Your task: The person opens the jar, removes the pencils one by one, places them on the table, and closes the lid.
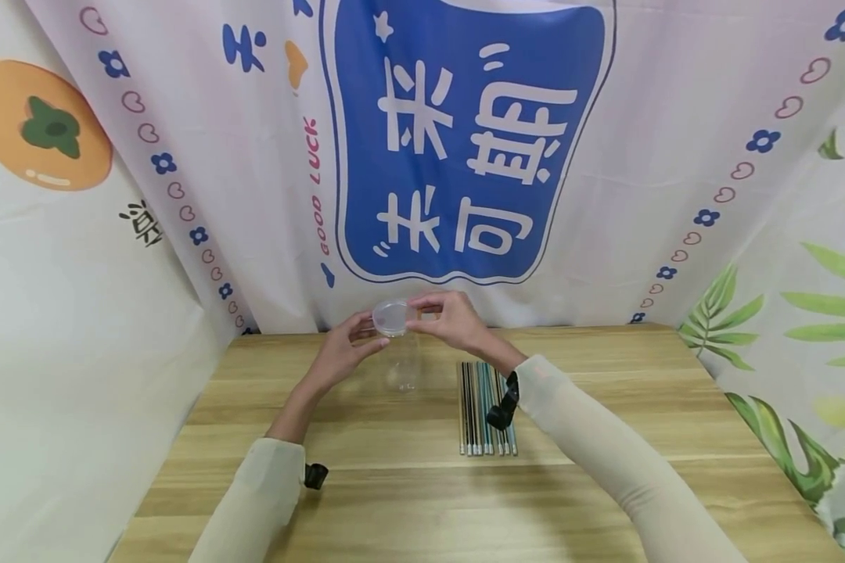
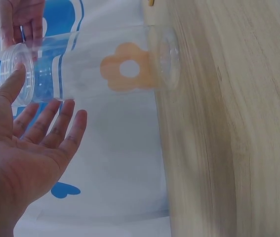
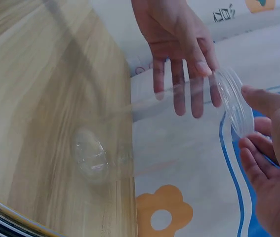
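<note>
A tall clear plastic jar [image 1: 404,367] stands upright at the back of the table, its round clear lid [image 1: 391,319] at the top. My right hand [image 1: 451,319] pinches the lid's rim from the right, thumb on one side and fingers on the other. From the left, my left hand [image 1: 343,349] holds the jar near its neck. In the left wrist view its thumb presses by the lid's edge, while the other fingers spread loosely along the jar's side [image 2: 88,64]. The right wrist view shows the lid [image 3: 236,103] between both hands.
Right of the jar, a row of several pencils [image 1: 475,407] in black, teal and wood colours lies on the wooden table [image 1: 366,500], partly under the right forearm. A printed cloth [image 1: 282,234] hangs behind the table's back edge. Each wrist wears a small black camera [image 1: 315,475].
</note>
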The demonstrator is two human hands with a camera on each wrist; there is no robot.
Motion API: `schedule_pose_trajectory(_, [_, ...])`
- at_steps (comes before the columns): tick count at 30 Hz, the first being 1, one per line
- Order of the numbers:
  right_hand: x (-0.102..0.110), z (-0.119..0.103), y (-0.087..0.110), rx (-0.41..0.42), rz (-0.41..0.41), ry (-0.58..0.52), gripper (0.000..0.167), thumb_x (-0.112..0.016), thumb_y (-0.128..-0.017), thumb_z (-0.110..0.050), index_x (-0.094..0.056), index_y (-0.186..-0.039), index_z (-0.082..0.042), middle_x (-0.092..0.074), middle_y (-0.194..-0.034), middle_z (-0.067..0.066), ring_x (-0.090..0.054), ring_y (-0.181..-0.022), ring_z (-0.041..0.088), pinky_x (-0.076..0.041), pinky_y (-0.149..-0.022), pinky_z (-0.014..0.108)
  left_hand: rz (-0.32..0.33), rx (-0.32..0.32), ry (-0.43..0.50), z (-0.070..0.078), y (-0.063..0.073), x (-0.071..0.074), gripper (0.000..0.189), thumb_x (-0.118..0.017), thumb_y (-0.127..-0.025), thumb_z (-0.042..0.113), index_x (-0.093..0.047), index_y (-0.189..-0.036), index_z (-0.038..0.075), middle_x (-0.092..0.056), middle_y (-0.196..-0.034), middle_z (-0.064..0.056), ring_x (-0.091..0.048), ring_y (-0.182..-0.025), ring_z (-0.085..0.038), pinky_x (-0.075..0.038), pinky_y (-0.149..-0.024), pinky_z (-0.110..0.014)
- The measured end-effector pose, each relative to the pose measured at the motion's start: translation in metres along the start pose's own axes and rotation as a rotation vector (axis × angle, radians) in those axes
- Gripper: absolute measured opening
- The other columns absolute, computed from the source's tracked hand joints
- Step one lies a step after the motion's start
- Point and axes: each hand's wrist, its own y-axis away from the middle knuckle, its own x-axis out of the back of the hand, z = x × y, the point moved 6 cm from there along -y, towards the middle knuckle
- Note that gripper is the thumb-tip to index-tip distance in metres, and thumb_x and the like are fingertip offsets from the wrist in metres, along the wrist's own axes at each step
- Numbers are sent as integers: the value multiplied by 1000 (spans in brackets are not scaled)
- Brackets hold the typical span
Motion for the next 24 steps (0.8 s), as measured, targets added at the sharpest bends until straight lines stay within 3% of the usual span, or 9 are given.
schedule_pose_trajectory(5, [-3, -5, 2, 2, 54, 26, 35, -93, -84, -19, -79, -111, 0, -74, -118, 12, -75, -103, 26, -65, -92, 38, 8, -9, 15, -1, 0, -1, 64, -80, -97, 19, -52, -153, 5, -63, -146, -21, -61, -135, -41, -57, -108, -51])
schedule_pose_trajectory(11, [-3, -3, 1, -27, 43, -18, 35, -92, -86, -19, -78, -113, -2, -73, -118, 11, -76, -105, 29, -65, -91, 33, 17, 6, 2, -1, -1, -2, 64, -78, -99, 13, -49, -154, 1, -61, -146, -25, -59, -135, -43, -56, -108, -53])
schedule_pose_trajectory(18, [1, 6, -8, -28, -94, -105, 47, -82, -95, -13, -67, -137, 1, -71, -132, 18, -70, -120, 36, -61, -101, 40, 13, 15, -5, -3, -1, 0, 64, -77, -99, 13, -48, -155, 0, -60, -147, -26, -59, -136, -45, -56, -107, -56])
schedule_pose_trajectory(24, [2, 14, -10, -4, -217, -138, 50, -73, -102, -13, -58, -150, -3, -62, -149, 15, -61, -135, 34, -55, -111, 48, 1, 9, 10, -1, 1, 1, 66, -80, -98, 21, -50, -155, 5, -61, -148, -21, -60, -136, -41, -57, -107, -51])
